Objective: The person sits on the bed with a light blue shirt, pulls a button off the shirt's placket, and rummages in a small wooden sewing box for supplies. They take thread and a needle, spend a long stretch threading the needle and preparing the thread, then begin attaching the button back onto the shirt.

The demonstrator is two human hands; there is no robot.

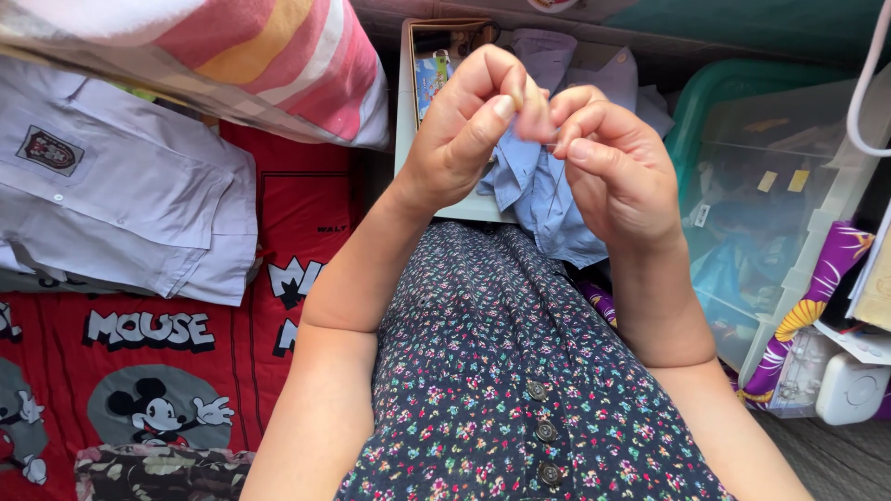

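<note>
Both hands are raised close together over my lap. My left hand (469,125) pinches a fold of a light blue shirt (543,199) between thumb and forefinger. My right hand (613,162) meets it fingertip to fingertip and pinches something very small, too fine to make out, at the same spot on the cloth. The blue shirt hangs down from the fingers onto my dark flowered dress (483,371), which has a row of buttons.
A folded white shirt with a chest badge (121,195) lies on a red cartoon-print blanket (176,343) at the left. A striped pillow (260,65) is above it. An open box (418,74) sits behind the hands. A clear plastic bin (780,195) stands at the right.
</note>
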